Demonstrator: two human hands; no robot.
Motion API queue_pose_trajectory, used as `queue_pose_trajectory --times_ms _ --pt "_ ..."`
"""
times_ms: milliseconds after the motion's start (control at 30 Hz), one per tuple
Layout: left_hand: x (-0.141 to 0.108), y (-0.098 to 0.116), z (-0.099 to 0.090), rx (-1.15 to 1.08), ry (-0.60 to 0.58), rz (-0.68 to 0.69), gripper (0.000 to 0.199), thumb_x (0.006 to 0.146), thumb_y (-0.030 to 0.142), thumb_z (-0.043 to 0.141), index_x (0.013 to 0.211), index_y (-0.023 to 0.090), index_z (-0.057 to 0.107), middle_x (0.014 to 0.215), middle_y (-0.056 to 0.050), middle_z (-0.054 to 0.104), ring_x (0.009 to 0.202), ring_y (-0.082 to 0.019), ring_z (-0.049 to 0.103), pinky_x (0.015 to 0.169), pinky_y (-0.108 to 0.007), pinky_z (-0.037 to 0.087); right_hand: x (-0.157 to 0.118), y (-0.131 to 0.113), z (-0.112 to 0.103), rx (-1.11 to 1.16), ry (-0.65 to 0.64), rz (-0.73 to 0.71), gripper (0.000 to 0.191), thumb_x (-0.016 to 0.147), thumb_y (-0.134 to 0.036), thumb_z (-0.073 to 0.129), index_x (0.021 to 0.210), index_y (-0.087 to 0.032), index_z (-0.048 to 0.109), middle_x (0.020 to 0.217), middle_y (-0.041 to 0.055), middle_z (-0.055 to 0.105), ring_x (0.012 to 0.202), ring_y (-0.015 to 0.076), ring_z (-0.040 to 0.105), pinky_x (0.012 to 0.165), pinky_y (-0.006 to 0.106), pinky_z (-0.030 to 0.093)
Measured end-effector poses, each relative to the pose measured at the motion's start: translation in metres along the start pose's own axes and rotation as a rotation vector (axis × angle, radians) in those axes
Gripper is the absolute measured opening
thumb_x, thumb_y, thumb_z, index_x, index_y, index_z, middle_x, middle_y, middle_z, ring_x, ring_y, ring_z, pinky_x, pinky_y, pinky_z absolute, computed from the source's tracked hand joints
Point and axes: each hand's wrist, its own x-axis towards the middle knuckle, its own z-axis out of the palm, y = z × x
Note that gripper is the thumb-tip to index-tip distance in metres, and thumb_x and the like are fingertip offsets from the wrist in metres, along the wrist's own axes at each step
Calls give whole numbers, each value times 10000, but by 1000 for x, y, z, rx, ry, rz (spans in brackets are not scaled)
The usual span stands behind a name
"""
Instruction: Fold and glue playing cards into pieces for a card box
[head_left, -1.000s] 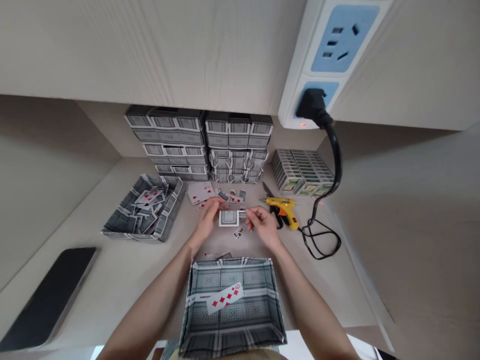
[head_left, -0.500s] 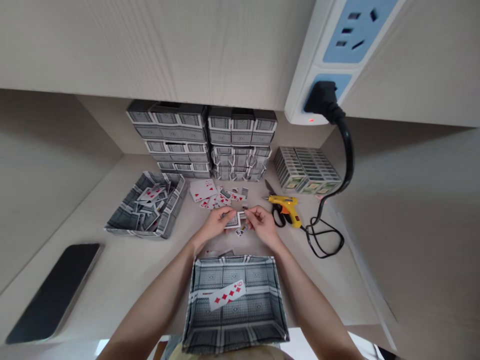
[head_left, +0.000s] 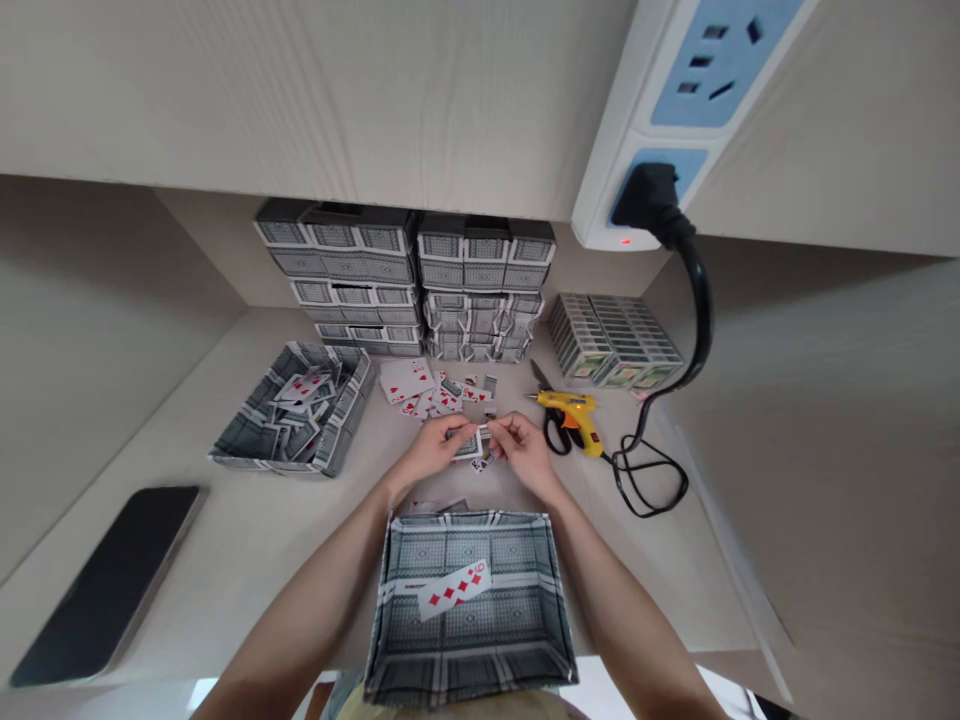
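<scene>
Between the thumb and fingers of my left hand (head_left: 436, 446) is a playing card (head_left: 468, 446), its grey patterned back facing up. My right hand (head_left: 525, 447) pinches a small white-edged card piece (head_left: 484, 433) at the card's right side; whether it is a fold or a separate strip I cannot tell. Just below the fingers lies a cut piece of a king card (head_left: 478, 465). Nearest my body stands an open box made of cards (head_left: 517, 580), with a cut six-of-diamonds piece (head_left: 454, 590) inside.
Loose cards (head_left: 420, 385) lie beyond my hands. A tray of card pieces (head_left: 348, 410) and a phone (head_left: 109, 580) are left. Right are a yellow glue gun (head_left: 570, 404), scissors (head_left: 555, 432), a cord (head_left: 697, 330) and card packs (head_left: 615, 340). Stacked card boxes (head_left: 360, 265) stand behind.
My right fingers have shifted slightly at the card's right edge, and the small piece there now sits closer to the card. My left hand stays nearly still.
</scene>
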Motion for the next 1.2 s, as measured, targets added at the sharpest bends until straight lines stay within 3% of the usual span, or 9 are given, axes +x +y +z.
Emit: queue_pose_trajectory --times_ms 200,433,600,700,800,967,1133,1200 --pt "-1 -5 4 -78 58 -69 322 777 424 463 649 140 546 517 31 464 482 -85 412 448 -184 326 2 -5 -1 78 -7 80 427 739 -593 472 750 -172 542 538 -10 549 426 102 480 412 226 375" --pt "3 -3 -7 134 224 -22 301 781 379 454 612 149 551 537 24 473 539 -100 417 508 -198 321 5 1 -7 71 38 38 416 740 -577 492 775 -172 583 537 -18 530 407 96 454 390 227 340" --pt "3 13 -24 267 406 -44 292 804 359 404 628 159 524 524 27 453 524 -107 420 505 -202 304 6 4 -9 -16 39 26 413 729 -573 503 728 -171 594 507 -19 524 413 100 441 406 234 354" --pt "-5 30 -36 414 411 -39 281 813 354 397 635 169 513 503 30 441 494 -105 412 496 -204 284 7 5 -9 -59 35 26 408 722 -573 507 717 -175 599 492 -20 524 412 106 439 416 240 365" --pt "-16 49 -52 567 436 -11 285 805 387 429 633 174 511 485 31 429 463 -100 389 490 -208 270 7 6 -9 -82 30 14 394 720 -562 514 712 -178 602 486 -17 528 411 108 439 415 240 363" --pt "-35 68 -105 798 715 -8 338 823 423 414 611 169 482 449 35 361 443 -94 357 485 -209 235 8 10 -10 -85 25 7 388 719 -562 512 689 -184 592 487 -14 526 413 108 436 417 238 357" --pt "-55 60 -156 1207 903 -127 368 857 429 336 678 153 501 532 -1 417 543 -108 395 533 -202 202 9 12 -11 -84 20 22 390 713 -564 518 692 -181 590 489 -15 525 409 105 437 411 235 351" --pt "-62 53 -165 1381 877 -206 407 874 448 277 748 148 521 600 -23 478 597 -122 430 565 -201 229 9 13 -11 -77 16 26 386 714 -558 521 698 -179 590 490 -17 523 407 102 435 407 230 349"
